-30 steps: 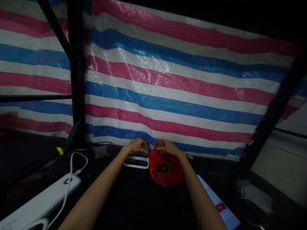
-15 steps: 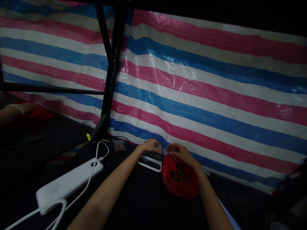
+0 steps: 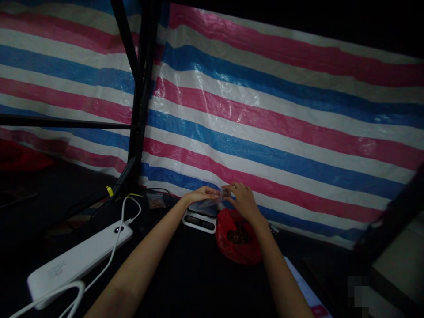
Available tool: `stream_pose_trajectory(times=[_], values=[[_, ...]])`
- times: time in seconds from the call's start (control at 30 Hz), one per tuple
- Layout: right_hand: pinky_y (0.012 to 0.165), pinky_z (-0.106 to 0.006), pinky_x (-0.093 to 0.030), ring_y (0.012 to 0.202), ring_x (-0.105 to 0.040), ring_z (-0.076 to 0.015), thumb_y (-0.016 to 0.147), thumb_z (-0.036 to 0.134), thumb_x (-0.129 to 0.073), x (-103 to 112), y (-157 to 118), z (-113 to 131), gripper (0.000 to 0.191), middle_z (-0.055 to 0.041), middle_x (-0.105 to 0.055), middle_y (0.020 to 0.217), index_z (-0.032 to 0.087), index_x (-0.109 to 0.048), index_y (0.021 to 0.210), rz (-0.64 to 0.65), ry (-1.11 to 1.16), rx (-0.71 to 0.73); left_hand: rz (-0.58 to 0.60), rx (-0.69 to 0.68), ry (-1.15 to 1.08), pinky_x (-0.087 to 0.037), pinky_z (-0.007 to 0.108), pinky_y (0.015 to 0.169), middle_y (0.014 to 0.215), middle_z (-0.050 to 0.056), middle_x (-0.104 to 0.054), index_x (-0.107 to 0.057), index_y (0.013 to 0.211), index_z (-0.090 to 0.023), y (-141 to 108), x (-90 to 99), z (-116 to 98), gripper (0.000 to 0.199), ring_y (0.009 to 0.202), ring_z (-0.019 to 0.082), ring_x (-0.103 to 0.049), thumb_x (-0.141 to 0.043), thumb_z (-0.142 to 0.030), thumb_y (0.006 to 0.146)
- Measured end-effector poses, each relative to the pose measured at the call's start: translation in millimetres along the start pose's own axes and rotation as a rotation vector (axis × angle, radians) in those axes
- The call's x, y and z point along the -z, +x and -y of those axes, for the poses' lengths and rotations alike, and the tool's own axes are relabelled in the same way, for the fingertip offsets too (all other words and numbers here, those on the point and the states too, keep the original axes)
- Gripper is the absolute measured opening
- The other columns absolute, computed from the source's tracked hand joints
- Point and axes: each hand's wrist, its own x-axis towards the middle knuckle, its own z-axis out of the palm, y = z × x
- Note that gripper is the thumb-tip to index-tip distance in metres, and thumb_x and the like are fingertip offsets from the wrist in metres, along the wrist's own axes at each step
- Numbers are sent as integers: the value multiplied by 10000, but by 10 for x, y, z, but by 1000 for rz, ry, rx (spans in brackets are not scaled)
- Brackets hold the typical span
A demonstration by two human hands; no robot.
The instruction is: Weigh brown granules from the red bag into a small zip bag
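My left hand (image 3: 202,194) is closed on the edge of a clear plastic bag (image 3: 210,201), above a white scale (image 3: 199,223) with a dark top and a small display. My right hand (image 3: 241,198) pinches the bag's other side, where something small and brownish shows inside. Just right of the scale, below my right hand, lies an open red plastic bag (image 3: 243,255) with dark brown pieces (image 3: 236,235) in it.
A white power bank (image 3: 79,260) with a white cable lies at the left. Behind the scale's left side is a small clear bag (image 3: 155,201) of brownish pieces. A black metal post (image 3: 137,106) stands before the striped sheet (image 3: 265,132).
Both hands have risen slightly, and the clear bag is now stretched between them above the scale. The view has shifted, and the other person's hand at the far left is out of sight.
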Motion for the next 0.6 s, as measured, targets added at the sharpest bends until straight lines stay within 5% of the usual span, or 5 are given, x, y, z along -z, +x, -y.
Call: stream_pose_trajectory(times=[0.37, 0.6], values=[[820, -358, -277, 975, -444, -223, 820, 143, -480, 111, 66, 221, 263, -80, -550, 1075, 219, -547, 1063, -52, -282, 186, 12, -12, 17, -390, 216, 677, 785, 38, -634, -641, 898, -91, -45, -40, -106, 410, 687, 108, -531, -653, -424, 660], [833, -350, -293, 1020, -440, -225, 804, 189, -514, 231, -108, -53, 320, -77, -531, 1109, 238, -513, 1120, -71, -180, 105, -71, -45, 348, -410, 253, 745, 959, 82, -636, -583, 1074, -107, 1, 59, -113, 542, 842, 176, -572, -648, -441, 651]])
